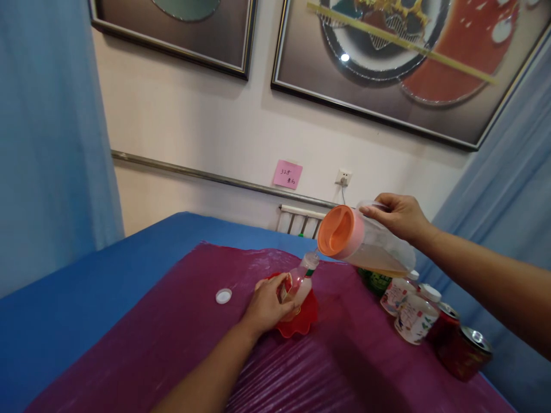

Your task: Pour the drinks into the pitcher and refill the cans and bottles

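My right hand (pixel 398 215) grips the handle of a clear plastic pitcher (pixel 383 246) with an orange lid (pixel 338 231). The pitcher is tipped to the left, and yellowish liquid lies along its lower side. Its lid end is just above the open mouth of a small clear bottle (pixel 303 279), where a thin stream seems to run. Around that bottle's body my left hand (pixel 269 304) is closed, holding it tilted over a red scalloped dish (pixel 301 321). Left of this hand a white cap (pixel 223 296) lies on the purple plastic sheet.
To the right stand two labelled bottles with white caps (pixel 416 315), two dark red cans (pixel 465 353) and a green item (pixel 376 281) partly hidden by the pitcher. Purple sheeting (pixel 172 321) covers part of the blue table (pixel 107 261). Blue curtains (pixel 47 126) hang at both sides.
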{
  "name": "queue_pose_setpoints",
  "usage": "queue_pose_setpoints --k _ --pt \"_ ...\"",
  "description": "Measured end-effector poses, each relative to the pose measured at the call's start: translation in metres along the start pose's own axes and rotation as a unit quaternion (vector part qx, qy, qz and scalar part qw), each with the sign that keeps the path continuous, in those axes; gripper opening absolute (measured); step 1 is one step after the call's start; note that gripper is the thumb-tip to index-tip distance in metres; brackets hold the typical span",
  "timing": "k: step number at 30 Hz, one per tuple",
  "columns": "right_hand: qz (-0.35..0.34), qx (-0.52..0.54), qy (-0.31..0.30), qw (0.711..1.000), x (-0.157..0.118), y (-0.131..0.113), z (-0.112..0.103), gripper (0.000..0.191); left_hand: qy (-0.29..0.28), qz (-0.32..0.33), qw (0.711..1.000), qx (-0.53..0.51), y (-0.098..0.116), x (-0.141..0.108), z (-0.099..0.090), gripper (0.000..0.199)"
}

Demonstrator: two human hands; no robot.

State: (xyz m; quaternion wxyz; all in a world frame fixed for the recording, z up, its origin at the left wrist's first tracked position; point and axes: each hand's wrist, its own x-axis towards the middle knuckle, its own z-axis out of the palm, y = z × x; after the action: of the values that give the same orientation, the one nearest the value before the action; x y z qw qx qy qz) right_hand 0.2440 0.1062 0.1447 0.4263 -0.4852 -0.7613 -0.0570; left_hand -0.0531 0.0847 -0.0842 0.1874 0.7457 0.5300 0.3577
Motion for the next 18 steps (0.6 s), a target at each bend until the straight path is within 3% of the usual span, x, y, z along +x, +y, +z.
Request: queue_pose_setpoints --k 18 --pt "0.004 -0.002 0.001 1.0 -0.0001 -0.0047 -0.0029 0.066 -0.001 0.002 1.0 -0.001 -0.0015 0.0005 -0.0002 0.049"
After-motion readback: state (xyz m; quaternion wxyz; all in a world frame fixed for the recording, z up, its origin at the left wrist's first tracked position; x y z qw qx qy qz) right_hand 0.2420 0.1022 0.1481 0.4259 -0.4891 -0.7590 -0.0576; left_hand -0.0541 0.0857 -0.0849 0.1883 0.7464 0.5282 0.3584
